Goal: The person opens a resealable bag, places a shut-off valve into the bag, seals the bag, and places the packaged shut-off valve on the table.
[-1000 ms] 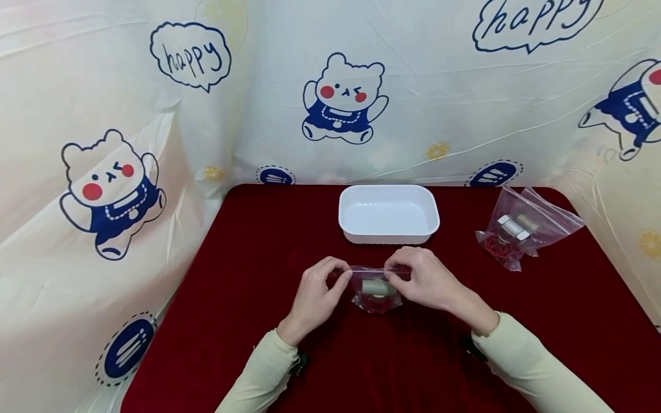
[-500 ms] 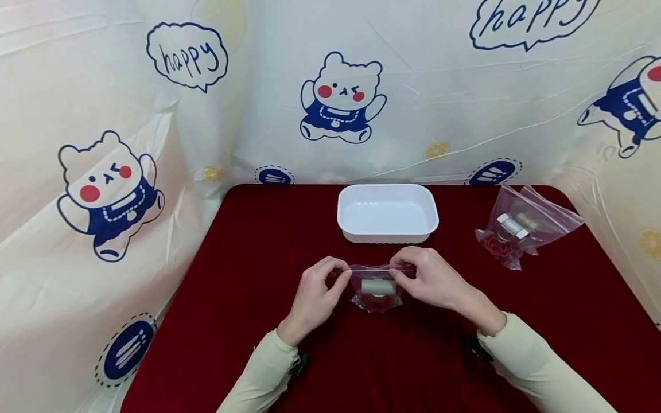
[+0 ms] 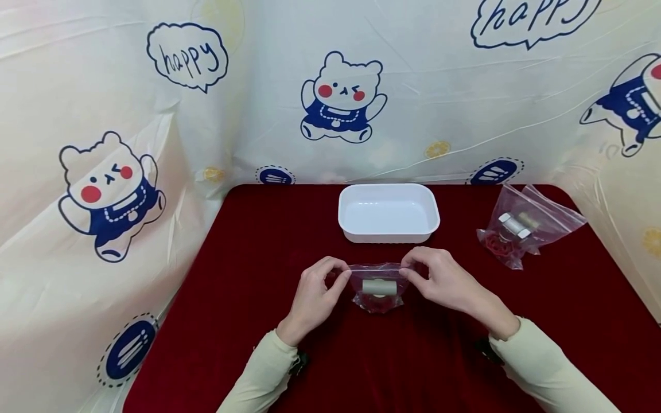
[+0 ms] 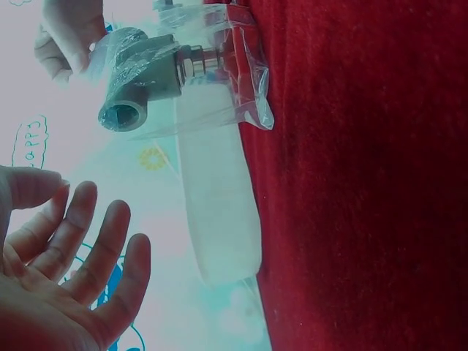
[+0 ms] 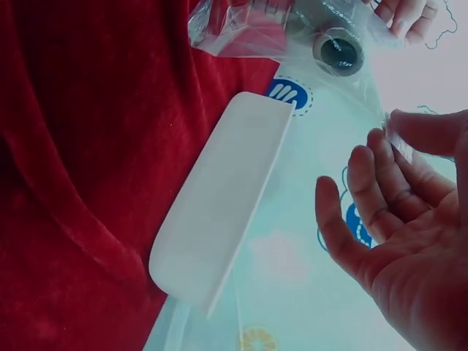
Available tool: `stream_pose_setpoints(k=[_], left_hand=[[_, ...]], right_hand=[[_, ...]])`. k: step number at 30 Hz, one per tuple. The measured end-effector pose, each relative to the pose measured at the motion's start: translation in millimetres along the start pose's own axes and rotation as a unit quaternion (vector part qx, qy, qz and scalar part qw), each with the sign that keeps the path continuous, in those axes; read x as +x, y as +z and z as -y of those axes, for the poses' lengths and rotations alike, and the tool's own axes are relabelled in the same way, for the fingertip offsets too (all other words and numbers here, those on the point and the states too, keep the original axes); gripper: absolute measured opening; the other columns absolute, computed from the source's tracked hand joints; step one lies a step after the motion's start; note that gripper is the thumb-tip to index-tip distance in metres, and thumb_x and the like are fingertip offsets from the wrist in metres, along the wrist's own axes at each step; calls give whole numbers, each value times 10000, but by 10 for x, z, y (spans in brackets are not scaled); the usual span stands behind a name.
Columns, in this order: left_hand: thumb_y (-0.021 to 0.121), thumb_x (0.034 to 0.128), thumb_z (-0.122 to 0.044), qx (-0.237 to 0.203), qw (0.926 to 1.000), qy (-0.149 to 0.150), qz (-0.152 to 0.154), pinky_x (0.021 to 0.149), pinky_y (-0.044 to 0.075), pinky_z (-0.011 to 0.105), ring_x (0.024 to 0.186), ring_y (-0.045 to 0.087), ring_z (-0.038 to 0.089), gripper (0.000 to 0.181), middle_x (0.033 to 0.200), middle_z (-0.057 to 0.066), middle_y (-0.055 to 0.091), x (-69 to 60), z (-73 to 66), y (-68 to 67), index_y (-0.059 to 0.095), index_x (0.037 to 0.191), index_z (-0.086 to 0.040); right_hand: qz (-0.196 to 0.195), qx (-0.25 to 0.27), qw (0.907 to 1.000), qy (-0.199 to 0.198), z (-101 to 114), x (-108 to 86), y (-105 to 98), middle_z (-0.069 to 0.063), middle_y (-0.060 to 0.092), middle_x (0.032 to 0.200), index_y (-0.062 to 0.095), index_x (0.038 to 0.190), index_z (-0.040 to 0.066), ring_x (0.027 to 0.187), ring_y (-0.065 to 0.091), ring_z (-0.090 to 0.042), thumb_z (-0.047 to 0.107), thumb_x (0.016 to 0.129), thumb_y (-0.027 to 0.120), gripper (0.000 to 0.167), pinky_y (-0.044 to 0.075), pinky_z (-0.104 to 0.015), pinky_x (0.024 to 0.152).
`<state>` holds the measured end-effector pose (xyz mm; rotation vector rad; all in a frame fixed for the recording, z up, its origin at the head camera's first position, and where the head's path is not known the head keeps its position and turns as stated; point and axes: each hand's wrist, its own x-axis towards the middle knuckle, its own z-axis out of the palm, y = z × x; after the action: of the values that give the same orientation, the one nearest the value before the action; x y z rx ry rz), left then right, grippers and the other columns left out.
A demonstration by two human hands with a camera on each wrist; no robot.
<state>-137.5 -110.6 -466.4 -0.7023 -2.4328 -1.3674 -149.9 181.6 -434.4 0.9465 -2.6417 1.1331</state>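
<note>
Between my hands a clear zip-lock bag (image 3: 377, 305) stands on the red cloth. Inside it lies a grey tee-shaped pipe fitting (image 3: 379, 287), whose round open end shows in both wrist views. Beside this fitting, in the left wrist view, is a shiny metal threaded piece (image 4: 199, 61), with something red lower down. My left hand (image 3: 317, 295) pinches the left end of the zip strip between thumb and forefinger. At the right end, thumb and forefinger of my right hand (image 3: 446, 281) pinch the strip.
A white rectangular tray (image 3: 387, 235) stands just behind the bag. Two more zip-lock bags (image 3: 547, 215) overlap at the back right, holding metal fittings and red bits. A printed curtain (image 3: 268, 103) encloses the red-covered table (image 3: 248, 241).
My right hand has slid to the right along the bag's zip strip, uncovering more of it. My left hand has stayed at its corner.
</note>
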Motion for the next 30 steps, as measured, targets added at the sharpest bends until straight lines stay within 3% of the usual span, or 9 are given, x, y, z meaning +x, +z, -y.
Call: stream_pose_setpoints(k=[7,10,14,20,23,26,30], left_hand=[[673,1051,-203,-62,10000,4,77,527,451,276,684,548,200,94,990,-68,681,25,-3,2,731,1016,-137],[726,1006,-203,-73,9999,55,141,629,539,359,766,625,228,74,1000,-66,686,43,0,-4,725,1027,-132],[796,944,-215,-21,9994,104,332,837,565,482,961,676,234,207,1056,-33,706,104,-29,11,730,1119,-126],[818,949,-233,699,9935,400,804,898,551,366,1047,618,120,197,1103,-39,722,243,-173,79,766,1120,-148],[812,958,-216,1022,9873,647,1028,888,538,320,1034,608,117,123,1055,-64,723,299,-234,118,777,1062,-161],[804,962,-170,1137,9837,801,1139,891,531,306,1026,617,126,68,1014,-68,724,337,-263,154,780,1022,-151],[798,966,-154,1205,9829,834,1114,873,531,300,1014,619,134,34,984,-67,721,346,-273,183,778,981,-131]], right_hand=[[-211,72,9995,-243,-23,-35,5,63,714,907,759,932,117,755,600,-61,-31,907,800,156,546,-283,651],[-314,88,9985,-446,-33,-43,11,56,718,898,762,918,112,757,606,-56,-58,880,814,181,540,-260,647],[-327,104,9983,-473,-37,-53,13,68,715,883,760,908,119,750,605,-50,-64,874,819,195,541,-273,641],[119,42,9998,156,25,-41,-9,94,691,902,756,977,141,787,620,-90,76,927,817,102,551,-322,692],[297,-105,9989,343,62,-13,9,73,701,975,751,1070,132,849,641,-99,151,934,827,157,571,-349,749],[322,-214,9991,181,95,29,55,58,715,1023,756,1097,122,900,657,-79,160,940,825,176,587,-354,793],[122,-278,9993,-207,123,82,114,74,697,935,761,990,146,840,641,-64,102,928,828,101,576,-307,738]])
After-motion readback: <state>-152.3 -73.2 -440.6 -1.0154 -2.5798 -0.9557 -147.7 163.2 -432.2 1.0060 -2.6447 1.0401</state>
